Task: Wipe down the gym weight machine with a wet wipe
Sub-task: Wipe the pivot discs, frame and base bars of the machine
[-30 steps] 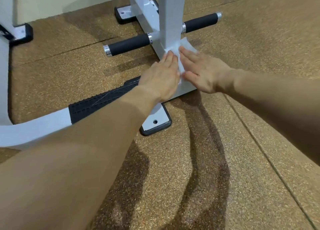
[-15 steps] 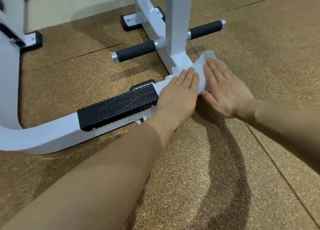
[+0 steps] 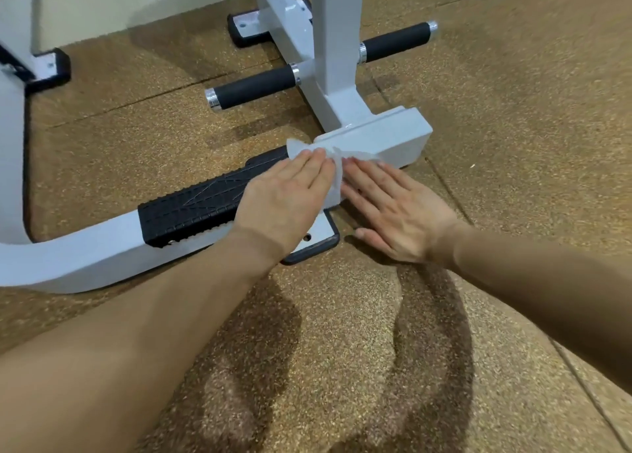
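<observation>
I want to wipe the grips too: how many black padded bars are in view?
2: one bar sticks out left of the white post, the other right. More may be out of frame.

Left hand [image 3: 284,199], right hand [image 3: 393,213], forearms [image 3: 136,333] seemingly bare

Glossy white painted-metal frame [image 3: 376,134], ribbed black rubber tread [image 3: 195,203], rough speckled rubber floor [image 3: 342,350].

Both arms are reaching forward; the left hand [image 3: 284,196] and right hand [image 3: 393,210] are lying flat, fingers straight, side by side.
</observation>
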